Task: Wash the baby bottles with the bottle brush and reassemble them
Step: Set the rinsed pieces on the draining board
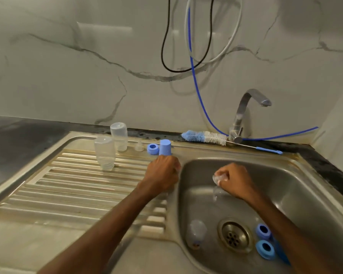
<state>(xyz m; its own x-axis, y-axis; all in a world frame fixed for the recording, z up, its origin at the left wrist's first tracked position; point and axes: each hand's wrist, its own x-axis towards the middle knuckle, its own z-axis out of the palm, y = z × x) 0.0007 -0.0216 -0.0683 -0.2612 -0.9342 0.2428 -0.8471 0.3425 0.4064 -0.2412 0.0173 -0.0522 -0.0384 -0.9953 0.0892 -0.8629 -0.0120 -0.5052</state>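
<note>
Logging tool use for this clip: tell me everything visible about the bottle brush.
The bottle brush lies flat on the sink's back rim, passing in front of the tap. Its bristle head, blue at the tip and white nearer the shaft, points left; a thin wire shaft runs right to a small blue handle. Neither the left hand nor the right hand touches it.

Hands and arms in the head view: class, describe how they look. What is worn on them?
The left hand and right hand wear no gloves. No sleeves show: both arms are bare right to the frame edge. No watch or bracelet shows at either wrist. Rings cannot be judged.
</note>
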